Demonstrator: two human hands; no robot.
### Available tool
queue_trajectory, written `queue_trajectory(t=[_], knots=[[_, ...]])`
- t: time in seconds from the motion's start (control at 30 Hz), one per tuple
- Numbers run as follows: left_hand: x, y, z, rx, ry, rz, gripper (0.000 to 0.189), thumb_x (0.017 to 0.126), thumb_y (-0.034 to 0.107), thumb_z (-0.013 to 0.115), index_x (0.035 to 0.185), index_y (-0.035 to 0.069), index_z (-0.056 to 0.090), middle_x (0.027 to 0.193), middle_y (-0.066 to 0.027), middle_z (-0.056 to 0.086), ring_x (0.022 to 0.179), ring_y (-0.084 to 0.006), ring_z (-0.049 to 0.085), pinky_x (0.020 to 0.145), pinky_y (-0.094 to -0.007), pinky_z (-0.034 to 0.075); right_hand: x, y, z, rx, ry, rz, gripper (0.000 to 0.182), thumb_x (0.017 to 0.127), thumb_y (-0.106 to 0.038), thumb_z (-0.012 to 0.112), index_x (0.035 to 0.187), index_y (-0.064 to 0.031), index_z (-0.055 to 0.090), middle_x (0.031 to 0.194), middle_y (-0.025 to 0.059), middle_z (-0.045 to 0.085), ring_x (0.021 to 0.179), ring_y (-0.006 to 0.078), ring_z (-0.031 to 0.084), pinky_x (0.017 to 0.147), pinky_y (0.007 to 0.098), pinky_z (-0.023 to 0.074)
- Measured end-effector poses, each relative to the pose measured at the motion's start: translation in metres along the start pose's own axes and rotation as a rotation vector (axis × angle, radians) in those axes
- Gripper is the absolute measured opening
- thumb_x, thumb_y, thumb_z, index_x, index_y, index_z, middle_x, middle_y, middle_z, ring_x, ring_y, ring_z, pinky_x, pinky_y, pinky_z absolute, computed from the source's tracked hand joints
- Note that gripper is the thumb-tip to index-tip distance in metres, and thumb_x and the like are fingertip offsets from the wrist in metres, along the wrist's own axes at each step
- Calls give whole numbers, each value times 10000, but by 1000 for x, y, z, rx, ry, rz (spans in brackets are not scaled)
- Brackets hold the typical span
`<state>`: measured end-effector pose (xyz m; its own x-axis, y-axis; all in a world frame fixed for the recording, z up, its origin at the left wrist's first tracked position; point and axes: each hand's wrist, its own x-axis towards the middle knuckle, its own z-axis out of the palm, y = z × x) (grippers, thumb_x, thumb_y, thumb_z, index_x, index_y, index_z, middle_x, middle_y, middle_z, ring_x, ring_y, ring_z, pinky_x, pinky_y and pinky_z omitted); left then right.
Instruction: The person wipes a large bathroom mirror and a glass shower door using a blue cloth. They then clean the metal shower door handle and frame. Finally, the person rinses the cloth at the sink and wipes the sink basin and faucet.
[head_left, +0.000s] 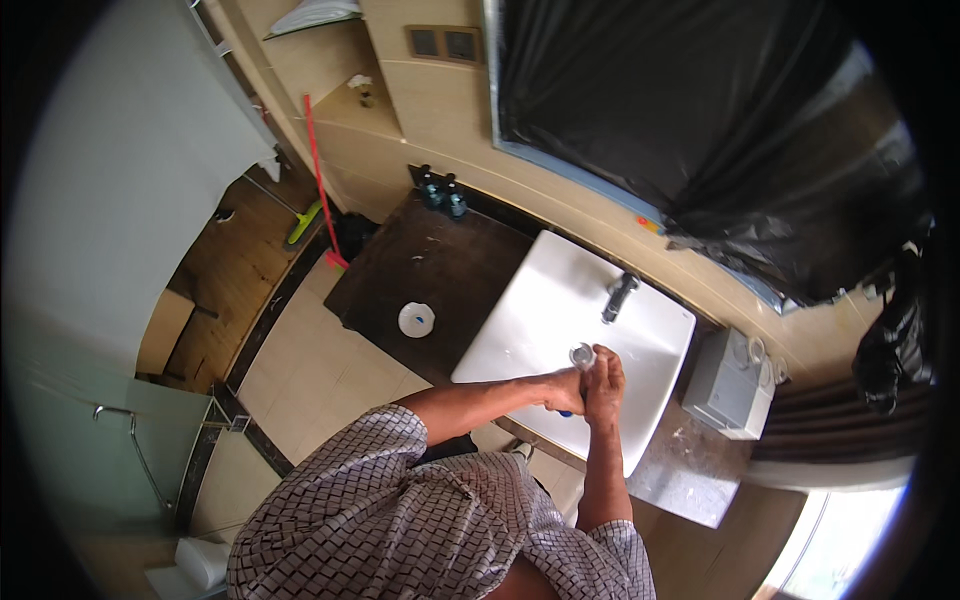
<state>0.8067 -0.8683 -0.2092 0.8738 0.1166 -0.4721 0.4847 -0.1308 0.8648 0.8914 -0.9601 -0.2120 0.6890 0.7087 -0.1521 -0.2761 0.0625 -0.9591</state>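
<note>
Both hands are together over the white washbasin (517, 319), in front of its metal tap (619, 298). My left hand (562, 391) reaches in from the left and touches my right hand (604, 381), whose bent fingers partly cover it. A bit of something blue (565, 413) shows just below my left hand; whether it is gripped cannot be made out. Right by my right fingertips is a round metal piece (581, 355), probably the basin's drain. The palms and whatever lies between them are hidden.
A white scalloped dish (416, 320) with a small blue thing inside stands on the dark countertop (457, 262). Dark pump bottles (454, 199) stand at the back corner. To the right is a grey box (720, 379). Black plastic sheeting (675, 97) covers the wall above. A red-handled broom (319, 172) leans at left.
</note>
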Motion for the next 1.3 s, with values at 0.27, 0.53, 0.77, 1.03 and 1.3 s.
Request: queue_trajectory(t=[0.27, 0.53, 0.77, 1.03, 1.3], knots=[[19, 17, 39, 360, 309, -17, 513, 853, 242, 637, 1215, -56, 429, 957, -250, 687, 912, -428, 673, 784, -499, 535, 30, 43, -41, -139, 216, -81, 192, 1044, -208, 522, 1082, -41, 608, 834, 2, 589, 684, 60, 500, 599, 241, 458], [31, 0, 58, 414, 587, 181, 530, 843, 167, 664, 1257, 14, 371, 993, -245, 683, 929, -447, 658, 765, -527, 532, 34, 28, -50, -116, 360, 176, 406, 1007, -351, 555, 1162, 25, 566, 840, 94, 642, 730, 141, 596, 666, 297, 491], [8, 37, 29, -485, -30, -95, 338, 901, 316, 698, 1014, 22, 576, 822, -110, 650, 576, -206, 622, 479, -360, 489, 28, -25, -81, 166, 0, 194, 660, 961, -529, 574, 1361, -15, 469, 1188, 161, 641, 1039, 278, 633, 941, 458, 487], [-11, 61, 52, -1309, -257, 24, 430, 930, 449, 664, 1067, 59, 547, 894, -72, 603, 596, -141, 584, 401, -264, 425, 18, -89, -59, 493, -379, 205, 446, 1003, -238, 589, 1382, -25, 490, 680, 51, 581, 630, 189, 599, 628, 311, 531], [-5, 47, 34, -817, -205, -280, 228, 839, 146, 694, 905, 74, 489, 570, 19, 394, 404, -80, 315, 374, -253, 242, 14, -52, -38, 244, -78, 198, 308, 1040, -233, 525, 1291, -54, 520, 588, -30, 406, 476, 87, 397, 476, 252, 390]])
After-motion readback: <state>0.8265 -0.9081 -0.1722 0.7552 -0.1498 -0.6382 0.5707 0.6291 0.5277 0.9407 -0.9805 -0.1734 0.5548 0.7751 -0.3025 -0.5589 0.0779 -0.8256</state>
